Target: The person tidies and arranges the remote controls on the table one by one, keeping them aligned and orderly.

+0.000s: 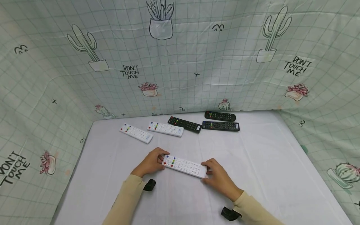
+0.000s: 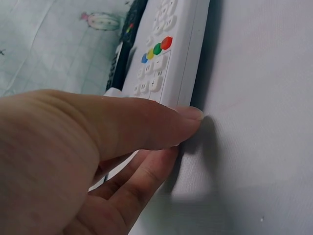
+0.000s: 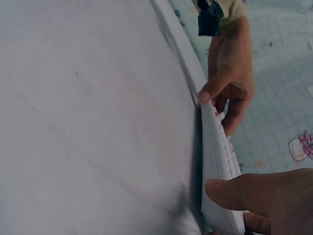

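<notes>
A white remote control (image 1: 185,166) with coloured buttons lies slightly slanted between both hands, low at the table's surface. My left hand (image 1: 151,162) grips its left end, the one near the coloured buttons. In the left wrist view the thumb (image 2: 171,122) sits at the remote's near corner, with other fingers beneath. My right hand (image 1: 220,179) holds the opposite end between thumb and fingers. The right wrist view shows that thumb (image 3: 230,191) against the side edge of the remote (image 3: 215,161); its other fingers are mostly hidden.
Farther back lie two more white remotes, one at the left (image 1: 136,133) and one beside it (image 1: 165,129). Three black remotes, one slanted (image 1: 184,124), one straight (image 1: 220,126) and one rounded (image 1: 220,116), lie to their right. A patterned cloth (image 1: 180,62) rises behind the white table (image 1: 267,162).
</notes>
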A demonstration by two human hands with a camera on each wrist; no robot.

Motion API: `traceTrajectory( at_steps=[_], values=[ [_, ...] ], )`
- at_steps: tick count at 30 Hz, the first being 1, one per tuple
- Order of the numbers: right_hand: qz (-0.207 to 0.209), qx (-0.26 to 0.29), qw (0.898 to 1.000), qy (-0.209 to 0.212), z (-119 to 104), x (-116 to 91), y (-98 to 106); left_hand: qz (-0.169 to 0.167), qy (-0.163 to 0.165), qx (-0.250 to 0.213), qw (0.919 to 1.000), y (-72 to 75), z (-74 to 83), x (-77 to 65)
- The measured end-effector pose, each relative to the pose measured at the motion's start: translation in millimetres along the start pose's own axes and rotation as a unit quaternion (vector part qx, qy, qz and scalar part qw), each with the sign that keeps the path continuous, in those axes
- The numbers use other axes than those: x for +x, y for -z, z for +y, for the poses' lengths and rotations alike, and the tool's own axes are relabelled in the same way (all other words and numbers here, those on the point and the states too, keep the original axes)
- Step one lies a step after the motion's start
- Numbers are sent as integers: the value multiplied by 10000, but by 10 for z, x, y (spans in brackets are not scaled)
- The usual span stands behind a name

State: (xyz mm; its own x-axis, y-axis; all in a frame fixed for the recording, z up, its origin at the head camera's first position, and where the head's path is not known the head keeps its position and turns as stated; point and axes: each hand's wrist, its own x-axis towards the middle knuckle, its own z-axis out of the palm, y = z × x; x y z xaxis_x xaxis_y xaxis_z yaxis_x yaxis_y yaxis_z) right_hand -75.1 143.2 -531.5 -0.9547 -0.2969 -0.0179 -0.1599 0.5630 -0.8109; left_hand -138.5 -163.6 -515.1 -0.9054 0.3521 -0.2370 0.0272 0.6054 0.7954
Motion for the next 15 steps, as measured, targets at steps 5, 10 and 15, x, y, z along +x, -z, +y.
traceTrajectory(
  at_steps=[5, 10, 15],
  values=[
    [54, -34, 10000, 57, -16, -25, -95, 32, 32, 175, 9998, 21, 8, 15],
    [75, 16, 10000, -3, -44, -39, -170, 102, -65, 392, 9992, 44, 6, 30],
    [-18, 58, 9999, 139, -65, -61, -208, 226, -101, 499, 9984, 42, -9, 47]
  ],
)
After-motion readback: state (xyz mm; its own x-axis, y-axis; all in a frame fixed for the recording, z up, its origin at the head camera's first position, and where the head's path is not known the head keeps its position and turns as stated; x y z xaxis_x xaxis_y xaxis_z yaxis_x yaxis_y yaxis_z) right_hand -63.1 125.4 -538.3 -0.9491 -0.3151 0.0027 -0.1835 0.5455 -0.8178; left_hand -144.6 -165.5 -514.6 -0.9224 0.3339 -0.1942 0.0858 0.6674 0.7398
